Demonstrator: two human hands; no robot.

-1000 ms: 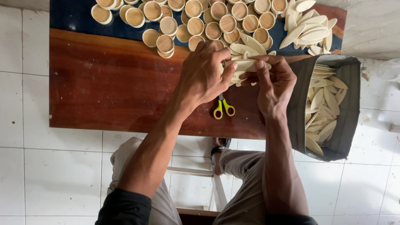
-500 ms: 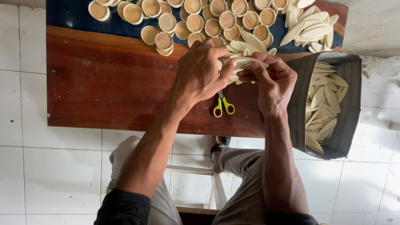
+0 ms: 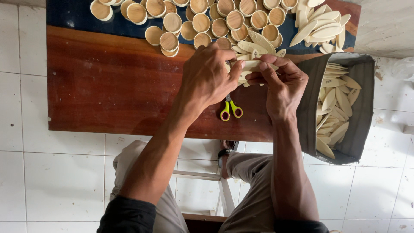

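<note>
Over the board (image 3: 112, 86), both hands, left (image 3: 209, 75) and right (image 3: 282, 84), pinch one slat (image 3: 254, 65); many cups (image 3: 172, 22) look finished, and the bag (image 3: 358, 108) holds plenty more slats.

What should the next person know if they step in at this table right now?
Left hand and right hand together pinch a small bundle of pale oval wooden pieces above the wooden table. Yellow-handled scissors lie below the hands. Round wooden cups fill the table's far edge; more loose oval pieces lie far right. The grey bag at right holds further oval pieces. How far the bundle is along cannot be told.
</note>
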